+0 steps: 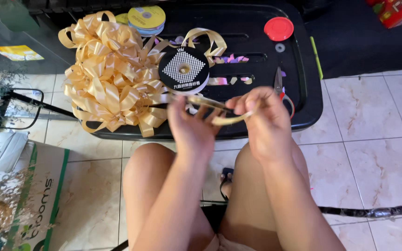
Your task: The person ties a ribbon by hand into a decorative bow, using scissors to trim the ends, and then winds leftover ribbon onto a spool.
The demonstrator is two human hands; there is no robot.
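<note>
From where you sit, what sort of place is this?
Probably a home craft corner: a tiled floor, a black plastic tray as worktable, a heap of gold ribbon bows, and scissors.

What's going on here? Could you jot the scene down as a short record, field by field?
left hand: touches the gold ribbon, fingers spread
right hand: pinches the ribbon into a loop
spool: black and white, on the black tray, ribbon trailing from it
bows: gold heap on the tray's left side
scissors: on the tray, partly behind the right hand
red lid: far end of the tray
box: on the tiled floor, left
</note>
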